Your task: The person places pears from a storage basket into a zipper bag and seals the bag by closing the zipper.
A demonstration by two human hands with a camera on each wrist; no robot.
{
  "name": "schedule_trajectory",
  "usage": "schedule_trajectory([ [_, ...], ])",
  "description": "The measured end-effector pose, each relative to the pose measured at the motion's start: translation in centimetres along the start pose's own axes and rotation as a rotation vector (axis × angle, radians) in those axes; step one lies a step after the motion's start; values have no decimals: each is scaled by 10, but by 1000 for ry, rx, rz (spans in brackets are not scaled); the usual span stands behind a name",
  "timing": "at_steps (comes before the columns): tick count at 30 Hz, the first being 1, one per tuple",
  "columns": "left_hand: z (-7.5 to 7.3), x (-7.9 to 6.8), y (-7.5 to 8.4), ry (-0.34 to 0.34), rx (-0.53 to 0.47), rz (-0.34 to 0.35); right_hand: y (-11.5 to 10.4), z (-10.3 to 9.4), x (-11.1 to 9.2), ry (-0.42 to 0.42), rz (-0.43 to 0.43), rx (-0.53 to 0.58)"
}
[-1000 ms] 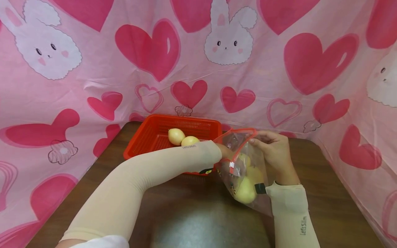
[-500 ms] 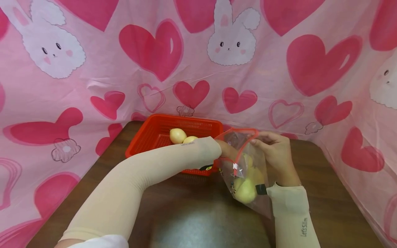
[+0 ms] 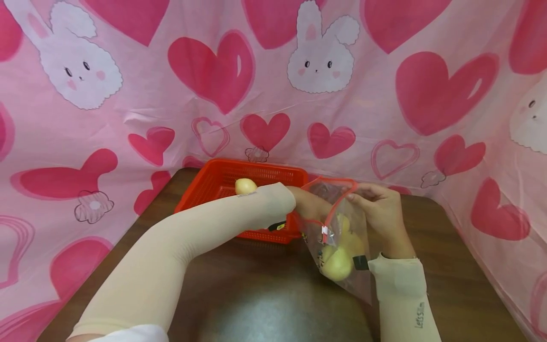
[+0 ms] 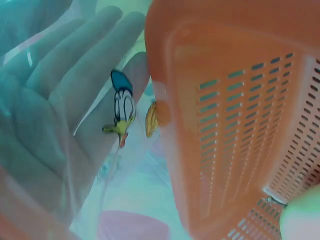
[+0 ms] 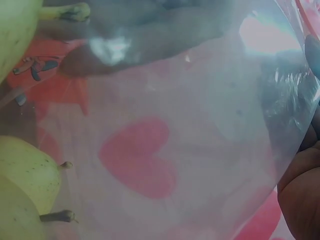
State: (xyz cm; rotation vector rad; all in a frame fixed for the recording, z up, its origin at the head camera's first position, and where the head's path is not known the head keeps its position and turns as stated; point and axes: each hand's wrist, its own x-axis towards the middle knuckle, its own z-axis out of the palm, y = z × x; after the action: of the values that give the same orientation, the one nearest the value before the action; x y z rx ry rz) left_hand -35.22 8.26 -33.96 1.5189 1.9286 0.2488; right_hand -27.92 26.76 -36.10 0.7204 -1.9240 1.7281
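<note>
In the head view, the clear zip bag (image 3: 356, 280) with a red zip edge hangs above the table, several yellow pears (image 3: 337, 263) inside it. My right hand (image 3: 380, 209) pinches the far right part of the bag's mouth between thumb and fingers. Through that mouth reaches my left hand (image 3: 312, 204), its fingers inside the bag. The left wrist view shows the left hand (image 4: 65, 110) behind printed plastic, fingers stretched out and palm holding nothing. Pear stems (image 5: 57, 216) show through the plastic in the right wrist view.
A red slotted basket (image 3: 265, 236) stands at the back of the brown table (image 3: 248, 285), left of the bag, with a pear (image 3: 245, 186) visible in it. My left sleeve (image 3: 222, 213) crosses over the basket. A pink heart-patterned cloth (image 3: 273, 104) surrounds the table.
My left arm has drawn slightly left, so more of its wrist shows outside the bag's mouth. The sleeve now covers the second pear in the basket. My right hand keeps its hold.
</note>
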Motion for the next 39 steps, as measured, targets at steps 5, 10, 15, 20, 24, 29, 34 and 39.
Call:
schedule_trajectory([
  [5,-1,-6,2,12,-28,-79,0,-2,0,23,-12,-18],
  [10,-3,-15,6,35,-23,-134,0,-5,0,42,-30,27],
  [15,-10,-23,7,77,11,-164,-1,-7,-1,92,-12,33],
  [20,-20,-32,8,162,40,-164,-2,-9,-1,178,45,22],
  [24,-26,-38,7,199,49,-149,-3,-11,0,205,32,21],
  [29,-29,-43,6,218,41,-105,-3,-12,1,197,-3,56],
  [34,-31,-52,4,260,78,-97,-3,-12,0,203,8,51],
  [39,-32,-64,2,306,78,-117,-3,-12,1,203,26,58],
])
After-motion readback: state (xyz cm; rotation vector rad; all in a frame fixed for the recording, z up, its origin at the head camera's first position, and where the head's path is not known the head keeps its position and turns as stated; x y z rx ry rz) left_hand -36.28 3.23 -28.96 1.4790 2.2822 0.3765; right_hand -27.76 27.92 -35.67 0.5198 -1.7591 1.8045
